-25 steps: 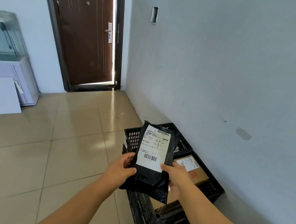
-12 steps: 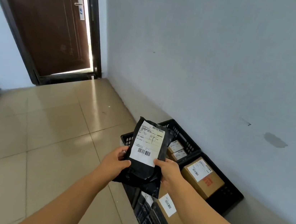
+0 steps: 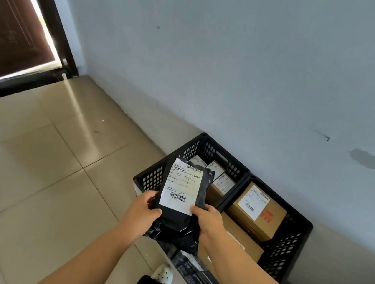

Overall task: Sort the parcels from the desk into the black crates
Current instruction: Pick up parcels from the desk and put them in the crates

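Closer now than a second ago, both hands carry the black parcel [image 3: 180,195] over the two black crates, and the door [image 3: 9,23] has slid off to the upper left.

Left hand [image 3: 143,210] and right hand [image 3: 209,221] are each closed around a lower edge of the soft black parcel, thumbs on its front, with the white label [image 3: 181,186] facing up. It hangs above the near rim of the far crate [image 3: 153,178], which holds small labelled boxes [image 3: 220,182]. Beside it, the right-hand crate [image 3: 287,245] against the grey wall [image 3: 239,65] contains a brown carton [image 3: 258,210] with a white label. Below, a white shoe [image 3: 163,275] rests on the tiled floor [image 3: 45,182].
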Demonstrator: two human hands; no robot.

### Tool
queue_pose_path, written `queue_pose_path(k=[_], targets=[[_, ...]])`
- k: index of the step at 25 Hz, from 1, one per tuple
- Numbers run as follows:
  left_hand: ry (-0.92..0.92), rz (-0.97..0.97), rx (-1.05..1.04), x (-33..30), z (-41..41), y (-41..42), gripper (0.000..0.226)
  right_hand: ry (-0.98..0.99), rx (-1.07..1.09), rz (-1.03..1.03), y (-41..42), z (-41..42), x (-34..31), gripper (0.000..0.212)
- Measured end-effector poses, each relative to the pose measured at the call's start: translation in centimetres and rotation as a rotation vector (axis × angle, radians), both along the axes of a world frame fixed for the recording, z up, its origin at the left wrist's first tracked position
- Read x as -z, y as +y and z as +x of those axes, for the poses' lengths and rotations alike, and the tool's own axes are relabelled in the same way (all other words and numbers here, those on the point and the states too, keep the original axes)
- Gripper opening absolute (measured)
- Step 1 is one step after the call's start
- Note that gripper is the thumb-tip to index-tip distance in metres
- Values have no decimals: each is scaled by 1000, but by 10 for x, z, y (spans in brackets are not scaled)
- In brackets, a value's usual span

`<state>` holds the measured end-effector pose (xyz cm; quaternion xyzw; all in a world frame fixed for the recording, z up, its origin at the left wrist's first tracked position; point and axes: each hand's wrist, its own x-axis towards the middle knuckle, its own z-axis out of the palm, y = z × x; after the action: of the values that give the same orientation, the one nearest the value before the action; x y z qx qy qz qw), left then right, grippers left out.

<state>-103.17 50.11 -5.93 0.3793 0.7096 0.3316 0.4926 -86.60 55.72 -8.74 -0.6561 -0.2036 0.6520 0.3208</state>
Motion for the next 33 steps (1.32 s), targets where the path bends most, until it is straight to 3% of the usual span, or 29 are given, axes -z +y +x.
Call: queue_pose_path(k=[7, 13, 22, 28, 33], targets=[[87, -125, 142, 42, -27, 112, 46, -4, 32, -176, 86, -24, 48, 17], [85, -230, 217, 81, -23, 187, 43, -71, 69, -244, 141, -23, 80, 25], [121, -338, 379, 176, -22, 292, 41, -176, 220, -317, 220, -29, 155, 21], [208, -247, 463, 231, -22, 364, 42, -348, 245, -272, 286, -54, 205, 28], [361, -103, 625, 268, -17, 402, 57, -365, 318, -233, 326, -62, 243, 36]])
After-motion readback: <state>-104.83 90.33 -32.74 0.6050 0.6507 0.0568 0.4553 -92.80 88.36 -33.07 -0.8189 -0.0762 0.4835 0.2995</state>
